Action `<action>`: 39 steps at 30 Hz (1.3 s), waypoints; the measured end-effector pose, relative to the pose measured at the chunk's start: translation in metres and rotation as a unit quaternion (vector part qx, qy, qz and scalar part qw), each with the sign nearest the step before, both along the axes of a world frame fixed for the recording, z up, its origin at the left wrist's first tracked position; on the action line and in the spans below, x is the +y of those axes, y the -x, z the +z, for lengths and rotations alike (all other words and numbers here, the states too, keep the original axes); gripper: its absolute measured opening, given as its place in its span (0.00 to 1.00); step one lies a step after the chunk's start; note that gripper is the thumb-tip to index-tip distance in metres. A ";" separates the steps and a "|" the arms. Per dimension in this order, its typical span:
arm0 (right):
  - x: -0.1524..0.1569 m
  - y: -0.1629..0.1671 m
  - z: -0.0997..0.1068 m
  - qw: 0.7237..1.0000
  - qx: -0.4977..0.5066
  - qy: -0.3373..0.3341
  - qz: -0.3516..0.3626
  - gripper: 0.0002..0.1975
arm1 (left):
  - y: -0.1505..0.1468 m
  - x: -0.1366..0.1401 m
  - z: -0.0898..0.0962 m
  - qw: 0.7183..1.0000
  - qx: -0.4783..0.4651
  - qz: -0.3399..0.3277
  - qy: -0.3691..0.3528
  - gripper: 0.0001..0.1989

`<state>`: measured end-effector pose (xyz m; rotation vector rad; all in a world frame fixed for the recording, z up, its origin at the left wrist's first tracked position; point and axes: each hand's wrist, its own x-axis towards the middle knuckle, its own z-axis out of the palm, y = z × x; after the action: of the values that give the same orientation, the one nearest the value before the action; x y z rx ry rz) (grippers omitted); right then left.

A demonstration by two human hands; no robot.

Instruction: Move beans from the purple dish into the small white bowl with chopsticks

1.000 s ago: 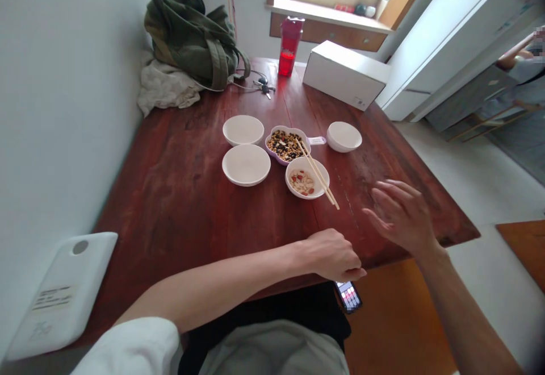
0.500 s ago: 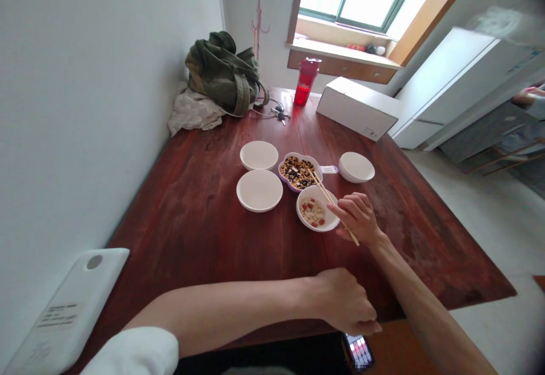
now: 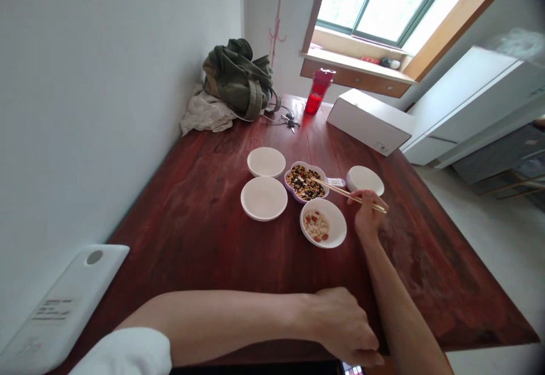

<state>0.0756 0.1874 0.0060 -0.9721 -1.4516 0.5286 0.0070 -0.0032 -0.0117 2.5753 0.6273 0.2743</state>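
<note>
Chopsticks (image 3: 338, 188) that lay across the rim of the filled bowl (image 3: 338, 223) half a second ago are now gripped in our right hand (image 3: 367, 211), pointing left at the flower-shaped dish (image 3: 294, 194) just beyond that bowl; we cannot make out whether their tips touch the mixed grains (image 3: 301, 180). Our left hand (image 3: 346, 325) hides its palm and fingertips, so we cannot tell whether it is closed. Below it, the bottom edge cuts off most of a phone (image 3: 352, 369).

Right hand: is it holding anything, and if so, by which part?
The right hand holds a pair of chopsticks, toward the ends farther from the grain-like mix; those ends poke out past the grip.
</note>
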 end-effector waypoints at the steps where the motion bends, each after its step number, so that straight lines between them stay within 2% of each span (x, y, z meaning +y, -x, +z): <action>1: -0.001 -0.001 -0.003 1.000 0.000 -0.004 -0.003 0.26 | 0.000 0.000 0.000 1.000 -0.005 0.001 0.003 0.19; 9: -0.007 -0.002 -0.006 0.999 -0.040 0.012 0.025 0.27 | 0.003 0.002 -0.001 0.999 -0.022 0.012 0.032 0.21; 19: -0.006 0.001 -0.011 0.999 -0.020 0.030 0.037 0.26 | 0.004 0.002 -0.001 0.999 -0.029 0.014 0.015 0.20; 30: -0.001 0.003 -0.014 0.999 -0.001 0.052 0.004 0.31 | 0.008 0.002 0.005 0.999 -0.033 0.015 -0.001 0.20; 39: 0.005 0.004 -0.021 0.995 0.057 0.086 -0.013 0.31 | 0.009 0.002 0.006 0.999 -0.038 0.017 0.004 0.20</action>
<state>0.0714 0.1927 -0.0153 -1.0780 -1.3049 0.6880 -0.0017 -0.0014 -0.0060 2.5358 0.6425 0.3792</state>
